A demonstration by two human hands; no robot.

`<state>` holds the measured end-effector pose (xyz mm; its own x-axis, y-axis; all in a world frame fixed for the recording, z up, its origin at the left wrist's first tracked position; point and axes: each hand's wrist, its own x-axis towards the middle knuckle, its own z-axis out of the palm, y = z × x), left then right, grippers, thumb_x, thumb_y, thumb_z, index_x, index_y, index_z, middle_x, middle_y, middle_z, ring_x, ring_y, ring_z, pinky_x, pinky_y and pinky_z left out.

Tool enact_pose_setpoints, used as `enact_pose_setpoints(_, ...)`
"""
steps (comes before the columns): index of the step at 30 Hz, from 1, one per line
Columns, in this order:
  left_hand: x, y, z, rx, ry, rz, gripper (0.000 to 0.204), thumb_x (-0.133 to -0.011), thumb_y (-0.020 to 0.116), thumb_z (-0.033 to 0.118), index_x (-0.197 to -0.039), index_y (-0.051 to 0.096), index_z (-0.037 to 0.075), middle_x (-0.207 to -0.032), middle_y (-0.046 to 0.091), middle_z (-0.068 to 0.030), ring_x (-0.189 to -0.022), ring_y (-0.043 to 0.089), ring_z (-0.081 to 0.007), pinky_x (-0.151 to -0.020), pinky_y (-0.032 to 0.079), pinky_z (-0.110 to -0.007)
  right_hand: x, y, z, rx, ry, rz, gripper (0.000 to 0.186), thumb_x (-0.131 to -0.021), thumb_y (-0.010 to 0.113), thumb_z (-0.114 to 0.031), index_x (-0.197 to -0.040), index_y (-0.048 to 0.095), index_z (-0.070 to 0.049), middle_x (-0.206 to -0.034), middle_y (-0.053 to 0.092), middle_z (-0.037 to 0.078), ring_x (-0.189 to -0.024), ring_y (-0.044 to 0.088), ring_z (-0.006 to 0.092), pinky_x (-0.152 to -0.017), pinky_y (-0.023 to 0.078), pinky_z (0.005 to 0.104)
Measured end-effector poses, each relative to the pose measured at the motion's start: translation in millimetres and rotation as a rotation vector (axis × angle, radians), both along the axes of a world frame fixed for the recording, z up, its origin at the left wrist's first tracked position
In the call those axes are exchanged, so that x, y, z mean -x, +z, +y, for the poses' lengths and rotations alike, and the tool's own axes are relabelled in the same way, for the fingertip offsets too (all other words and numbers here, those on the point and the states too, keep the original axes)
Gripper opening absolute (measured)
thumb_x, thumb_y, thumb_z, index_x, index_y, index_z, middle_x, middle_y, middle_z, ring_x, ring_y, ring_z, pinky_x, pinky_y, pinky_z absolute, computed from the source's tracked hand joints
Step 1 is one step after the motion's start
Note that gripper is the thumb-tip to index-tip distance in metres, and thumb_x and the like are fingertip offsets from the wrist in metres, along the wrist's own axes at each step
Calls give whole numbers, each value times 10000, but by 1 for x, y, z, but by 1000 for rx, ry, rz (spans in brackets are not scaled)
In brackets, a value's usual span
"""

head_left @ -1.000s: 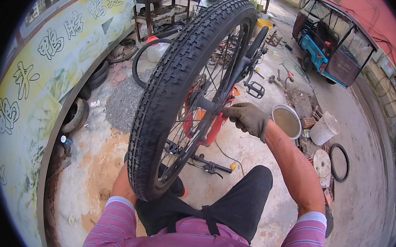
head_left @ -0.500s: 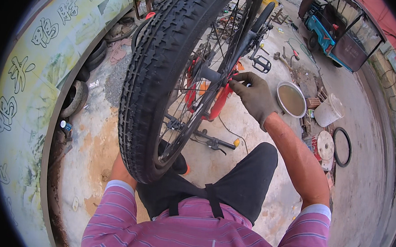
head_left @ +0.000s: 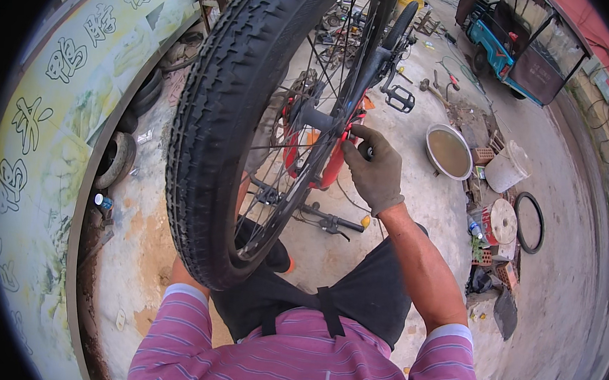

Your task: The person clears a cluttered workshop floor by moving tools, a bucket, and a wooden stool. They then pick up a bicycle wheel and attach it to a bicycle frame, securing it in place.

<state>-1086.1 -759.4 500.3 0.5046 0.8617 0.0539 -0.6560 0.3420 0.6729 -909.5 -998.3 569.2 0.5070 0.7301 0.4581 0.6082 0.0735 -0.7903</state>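
Note:
A bicycle wheel with a black knobby tyre (head_left: 207, 123) stands upright before me, on a bicycle that seems turned upside down. Its grey hub (head_left: 316, 118) sits at the red fork (head_left: 333, 165). My right hand (head_left: 375, 168), in a brown-green work glove, has thumb and forefinger pinched at the axle end beside the fork; what they grip is too small to make out. Behind the wheel, my gloved left hand (head_left: 258, 144) shows partly through the spokes, near the hub's far side. Its fingers are hidden.
The handlebar (head_left: 332, 224) lies low beneath the wheel, and a pedal (head_left: 400, 98) juts out beyond. To the right stand a basin of murky water (head_left: 450, 152), a white bucket (head_left: 508, 169) and a loose tyre (head_left: 529, 222). A painted panel (head_left: 51, 172) borders the left.
My right hand has shifted slightly left and down, still pinched at the axle end. The tyre has come a little left. My left hand now shows through the spokes.

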Motion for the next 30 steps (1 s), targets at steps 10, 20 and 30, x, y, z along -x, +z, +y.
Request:
enact_pose_setpoints(10,-3,-4,-7,-331,93,150,138,-1056,601,116,-1129,680,29,-1058,749,-92,-949,734,-143,-834,610,-273,-25,18,1,165,113,-37,316,-887,784,-202,-1156,741,-41,-699,566,-1,-608,536,75,-570,451,288)
enact_pose_setpoints(20,-1,-11,-1,-346,118,126,156,-1051,603,102,-1156,681,17,-1076,752,-96,-964,738,-146,-833,608,-262,-29,4,6,51,148,-26,306,-870,807,-167,-1136,741,-29,-682,528,-32,-597,471,36,-547,419,254)
enact_pose_setpoints(30,-1,-15,4,-374,90,159,152,-1046,606,91,-1153,681,14,-1064,754,-103,-951,742,-157,-819,616,-274,-29,2,6,-75,108,-309,352,-861,814,-183,-1178,740,-48,-698,554,25,-576,500,79,-554,444,289)
